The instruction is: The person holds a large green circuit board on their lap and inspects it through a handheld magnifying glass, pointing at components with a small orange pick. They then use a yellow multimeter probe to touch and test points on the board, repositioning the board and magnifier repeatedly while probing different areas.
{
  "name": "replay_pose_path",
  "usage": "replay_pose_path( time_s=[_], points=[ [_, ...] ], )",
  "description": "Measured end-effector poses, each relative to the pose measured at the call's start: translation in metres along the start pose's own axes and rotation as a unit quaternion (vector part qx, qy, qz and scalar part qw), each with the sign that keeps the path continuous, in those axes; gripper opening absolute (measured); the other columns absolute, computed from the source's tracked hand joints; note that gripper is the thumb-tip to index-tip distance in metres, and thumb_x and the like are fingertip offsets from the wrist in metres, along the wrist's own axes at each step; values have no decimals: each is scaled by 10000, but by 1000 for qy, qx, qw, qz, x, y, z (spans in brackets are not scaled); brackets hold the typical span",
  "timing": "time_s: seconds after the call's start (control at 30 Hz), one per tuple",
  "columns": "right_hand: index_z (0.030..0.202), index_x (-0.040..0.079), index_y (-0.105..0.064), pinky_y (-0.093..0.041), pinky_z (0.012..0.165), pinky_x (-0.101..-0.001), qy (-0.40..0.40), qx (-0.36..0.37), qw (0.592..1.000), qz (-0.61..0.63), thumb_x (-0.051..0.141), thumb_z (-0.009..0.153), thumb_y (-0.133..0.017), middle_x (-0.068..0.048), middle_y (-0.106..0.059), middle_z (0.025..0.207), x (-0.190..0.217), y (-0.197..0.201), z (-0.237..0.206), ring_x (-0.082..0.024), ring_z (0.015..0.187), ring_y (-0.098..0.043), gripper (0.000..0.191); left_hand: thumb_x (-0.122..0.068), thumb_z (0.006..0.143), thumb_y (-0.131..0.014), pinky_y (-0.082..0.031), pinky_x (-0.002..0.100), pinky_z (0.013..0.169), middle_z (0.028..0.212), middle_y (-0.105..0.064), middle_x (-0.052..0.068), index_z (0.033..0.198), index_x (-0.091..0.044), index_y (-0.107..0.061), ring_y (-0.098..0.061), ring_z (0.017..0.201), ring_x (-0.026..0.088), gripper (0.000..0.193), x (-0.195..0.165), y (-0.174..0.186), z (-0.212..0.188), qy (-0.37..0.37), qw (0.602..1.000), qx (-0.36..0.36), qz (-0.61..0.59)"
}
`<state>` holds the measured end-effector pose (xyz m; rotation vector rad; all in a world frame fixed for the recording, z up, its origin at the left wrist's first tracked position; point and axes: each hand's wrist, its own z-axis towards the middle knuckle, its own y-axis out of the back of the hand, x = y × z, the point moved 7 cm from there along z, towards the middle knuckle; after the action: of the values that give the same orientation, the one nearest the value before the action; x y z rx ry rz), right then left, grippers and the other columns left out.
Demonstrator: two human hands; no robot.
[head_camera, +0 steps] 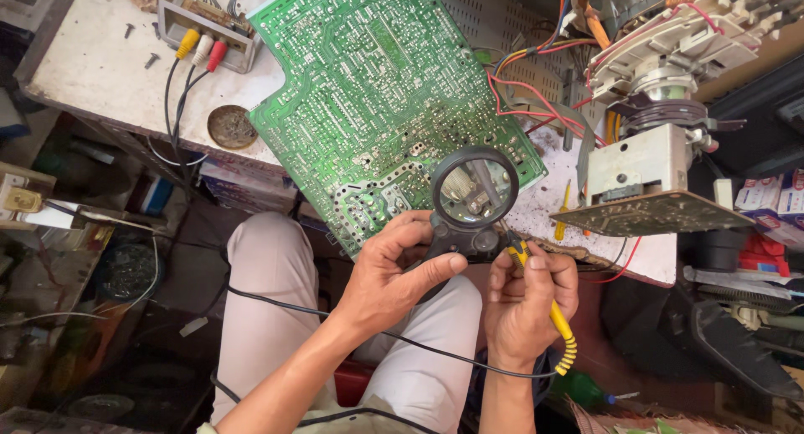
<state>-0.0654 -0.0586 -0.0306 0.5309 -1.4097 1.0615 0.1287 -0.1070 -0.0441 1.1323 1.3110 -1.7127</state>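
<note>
Left hand (pixel 392 271): closed round black handle of magnifying glass (pixel 474 191), thumb laid along handle; lens held over lower edge of green circuit board (pixel 377 91). Right hand (pixel 526 304): fingers curled shut on yellow-handled soldering iron (pixel 553 317), grip pinched near front end, tip pointing up toward lens and hidden behind magnifier frame; coiled yellow strain relief trailing below wrist into black cord (pixel 402 340) crossing lap. Circuit board: solder side up, tilted, resting on white surface (pixel 92 61), lower corner overhanging edge above knees. Round rusty tin lid (pixel 232 126) just beside board's left edge. Yellow, white and red plugs (pixel 201 47) seated in grey jack panel at top left. Red and blue wires (pixel 523 95) running from board's right edge toward picture-tube neck assembly (pixel 662 91), with small board (pixel 653 214) below it. Loose screws (pixel 151 61) near jack panel.
</note>
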Motion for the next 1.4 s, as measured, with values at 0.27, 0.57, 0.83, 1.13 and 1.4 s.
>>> replay_pose_path(
  time_s=[0.27, 0.57, 0.83, 1.13, 1.4],
  points=[
    [1073, 31, -565, -404, 482, -263, -5, 13, 1000, -5, 166, 1021, -596, -148, -644, 808, -2, -2, -1, -177, 599, -564, 148, -201, 876, -825, -502, 219, 727, 1161, -643, 46, 986, 30, -683, -580, 891, 50, 292, 0, 0, -1, 1, 1000, -2, 7],
    [1111, 32, -549, -406, 489, -271, 49, 18, 999, 5, 167, 1054, -571, -158, -625, 826, 7, 12, -2, -172, 583, -523, 148, -184, 880, -827, -496, 219, 743, 1168, -639, 42, 1005, 28, -698, -579, 906, 55, 279, -1, 2, -1, -4, 1000, -1, 14],
    [1368, 129, -488, -399, 463, -250, 188, -119, 974, -38, 411, 1106, -441, -92, -589, 709, 30, 87, 20, -154, 523, -497, 387, -54, 919, -769, -536, 228, 853, 1220, -619, 34, 1113, 6, -738, -630, 1033, 79, 206, 7, -6, -2, 8, 998, 17, -66],
    [1165, 39, -615, -534, 733, -387, 348, -67, 756, -550, 163, 996, -710, -141, -676, 954, 14, 75, 66, -276, 831, -669, 231, -27, 923, -758, -502, 229, 828, 1214, -642, 42, 1085, 8, -736, -628, 1035, 96, 168, 6, -9, -2, -7, 998, 12, -58],
    [1074, 19, -527, -548, 813, -368, 289, -107, 839, -448, 18, 1047, -752, -131, -627, 935, 9, 61, 63, -229, 842, -631, 226, -144, 890, -801, -474, 210, 749, 1157, -623, 16, 1060, 1, -723, -571, 921, 59, 236, 2, -1, -1, -4, 1000, -5, -19]
  ],
)
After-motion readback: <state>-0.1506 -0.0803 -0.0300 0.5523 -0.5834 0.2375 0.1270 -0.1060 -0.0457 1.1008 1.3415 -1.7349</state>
